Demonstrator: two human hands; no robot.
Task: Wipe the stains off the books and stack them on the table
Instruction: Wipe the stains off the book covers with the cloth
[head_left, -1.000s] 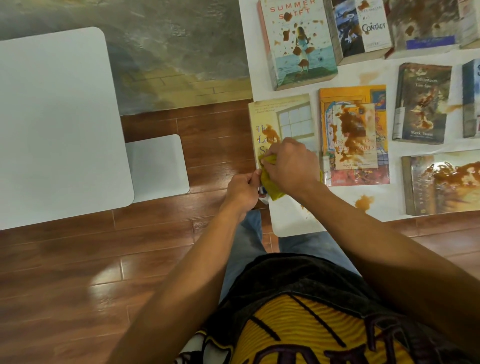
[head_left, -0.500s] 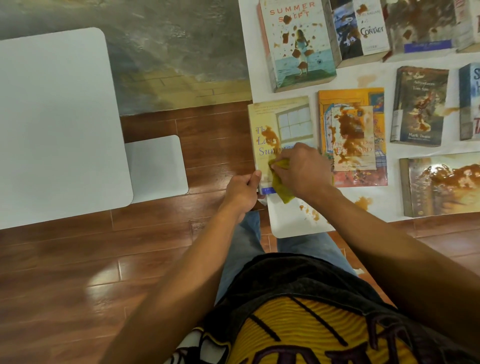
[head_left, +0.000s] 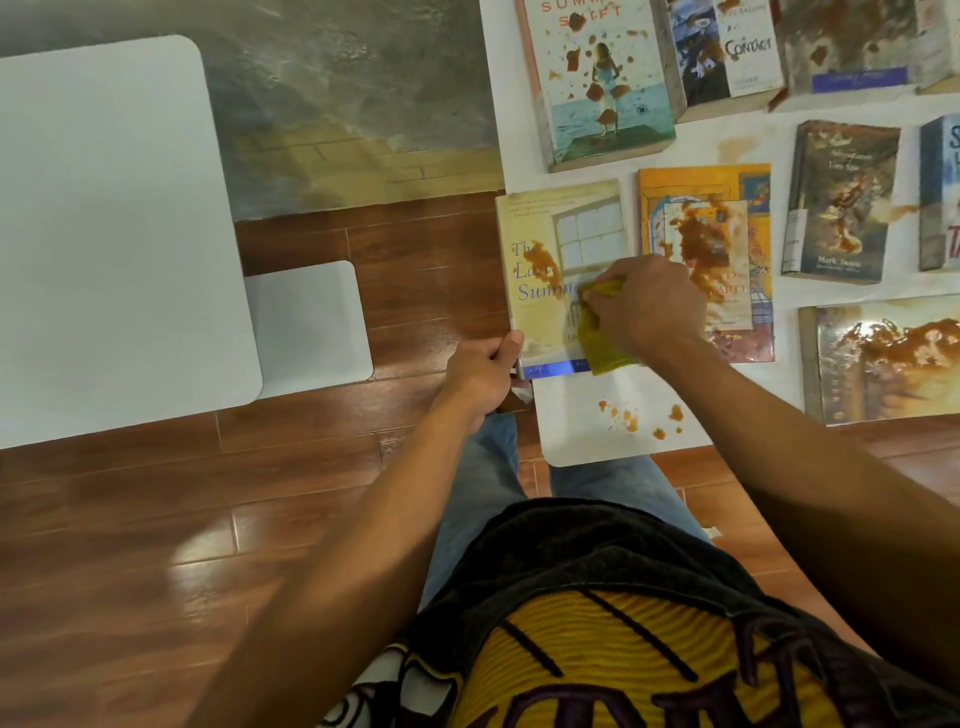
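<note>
The wiping step is in hand, and nothing has yet been stacked on the bare white square surface (head_left: 104, 234) well to the left of the pale yellow paperback book with a window on its cover (head_left: 563, 275). That book's near left corner is pinched in the grip of the left hand (head_left: 480, 382), so the book is steadied at the left edge of the white stained surface (head_left: 587, 426) that carries it. An orange-brown stain (head_left: 540, 262) remains on the cover, just left of the crumpled yellow-green cloth (head_left: 600, 332). The cloth is clenched in the grip of the right hand (head_left: 644, 309) and pressed onto the cover's lower right part. By judgement, the cloth should next be swept leftward over the stain. Other stained books lie to the right of this book.
</note>
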